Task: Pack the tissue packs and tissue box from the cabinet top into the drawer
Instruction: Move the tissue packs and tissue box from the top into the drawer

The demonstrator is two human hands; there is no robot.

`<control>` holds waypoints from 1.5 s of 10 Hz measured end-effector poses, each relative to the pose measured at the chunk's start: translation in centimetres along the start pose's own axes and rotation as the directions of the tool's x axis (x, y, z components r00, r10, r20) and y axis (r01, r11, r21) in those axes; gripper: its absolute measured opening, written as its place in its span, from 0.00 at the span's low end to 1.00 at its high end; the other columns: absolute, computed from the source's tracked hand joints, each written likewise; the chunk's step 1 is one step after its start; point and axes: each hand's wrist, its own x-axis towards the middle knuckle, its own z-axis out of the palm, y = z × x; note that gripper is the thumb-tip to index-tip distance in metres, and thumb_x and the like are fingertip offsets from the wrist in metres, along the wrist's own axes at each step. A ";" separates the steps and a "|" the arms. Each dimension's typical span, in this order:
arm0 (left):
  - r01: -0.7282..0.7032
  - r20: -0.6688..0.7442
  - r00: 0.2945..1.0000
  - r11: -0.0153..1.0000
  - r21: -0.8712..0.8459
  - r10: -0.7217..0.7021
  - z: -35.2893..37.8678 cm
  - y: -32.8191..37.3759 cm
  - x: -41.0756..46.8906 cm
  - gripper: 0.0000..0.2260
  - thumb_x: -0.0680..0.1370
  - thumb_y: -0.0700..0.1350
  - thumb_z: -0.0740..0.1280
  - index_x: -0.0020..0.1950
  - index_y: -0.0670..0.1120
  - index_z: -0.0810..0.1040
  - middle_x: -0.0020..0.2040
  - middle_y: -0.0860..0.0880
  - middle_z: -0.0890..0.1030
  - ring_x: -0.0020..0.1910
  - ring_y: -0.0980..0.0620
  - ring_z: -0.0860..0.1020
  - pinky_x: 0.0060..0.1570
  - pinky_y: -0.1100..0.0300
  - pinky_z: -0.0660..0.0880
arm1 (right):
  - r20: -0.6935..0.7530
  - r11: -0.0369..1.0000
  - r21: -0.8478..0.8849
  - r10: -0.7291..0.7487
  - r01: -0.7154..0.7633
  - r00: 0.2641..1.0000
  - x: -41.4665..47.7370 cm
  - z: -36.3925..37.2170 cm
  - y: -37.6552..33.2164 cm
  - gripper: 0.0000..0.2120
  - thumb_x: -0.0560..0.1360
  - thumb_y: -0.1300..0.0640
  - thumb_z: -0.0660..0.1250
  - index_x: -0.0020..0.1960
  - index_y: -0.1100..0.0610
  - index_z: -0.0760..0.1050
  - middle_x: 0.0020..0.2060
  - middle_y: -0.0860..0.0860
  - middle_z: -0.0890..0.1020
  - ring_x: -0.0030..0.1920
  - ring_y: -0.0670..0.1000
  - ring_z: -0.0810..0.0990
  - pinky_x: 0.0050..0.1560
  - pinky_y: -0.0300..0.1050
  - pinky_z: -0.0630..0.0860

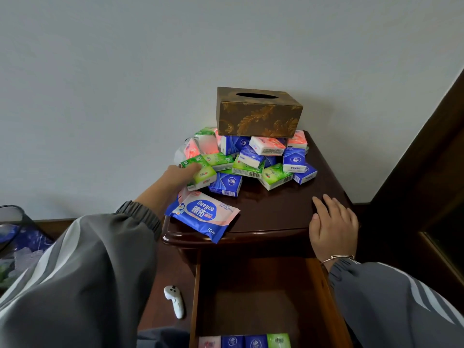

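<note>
Drawer (324,297) pulled open, four tissue packs (244,341) in row at near end. Tissue box (258,113) sits atop pack pile (251,159) on cabinet top (276,209). Left hand (179,175) clasps green pack (199,172) at pile's left edge. Right hand (332,226) flat, fingers spread, on cabinet top, empty.

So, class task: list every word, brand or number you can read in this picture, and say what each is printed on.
"Deeyeo", "德佑" and "10片": on the blue and pink wipes pack at the cabinet top's front edge.
"Vinda": on a blue tissue pack on the right of the pile.
Barcode digits on a green pack: too small to read.
Red logos on the green pack under the left hand: blurred.
</note>
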 end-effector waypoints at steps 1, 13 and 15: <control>-0.022 0.016 1.000 0.999 -0.040 0.023 0.6 -0.2 -0.8 0.17 0.79 0.50 0.65 0.60 0.38 0.75 0.50 0.42 0.81 0.34 0.52 0.78 0.20 0.65 0.72 | -0.002 1.000 0.000 0.003 -0.003 1.000 0.0 0.1 0.1 0.25 0.74 0.51 0.48 0.64 0.57 0.74 0.62 0.57 0.78 0.63 0.59 0.75 0.63 0.59 0.68; -0.331 -0.268 0.935 0.842 -0.426 0.232 0.1 -0.9 -3.0 0.16 0.75 0.40 0.70 0.61 0.39 0.73 0.56 0.40 0.80 0.46 0.47 0.83 0.45 0.52 0.81 | -0.057 0.999 0.017 -0.027 0.028 0.998 0.0 0.9 0.5 0.25 0.74 0.51 0.49 0.64 0.57 0.74 0.62 0.57 0.78 0.63 0.59 0.75 0.62 0.59 0.68; -0.056 0.041 0.985 0.532 -0.845 0.169 -0.1 -2.9 -5.8 0.07 0.78 0.42 0.63 0.52 0.40 0.77 0.46 0.44 0.83 0.41 0.50 0.84 0.39 0.57 0.81 | -0.072 0.999 0.010 -0.037 0.038 0.997 -0.1 1.1 0.7 0.24 0.74 0.51 0.50 0.64 0.57 0.75 0.62 0.57 0.78 0.63 0.58 0.75 0.63 0.58 0.68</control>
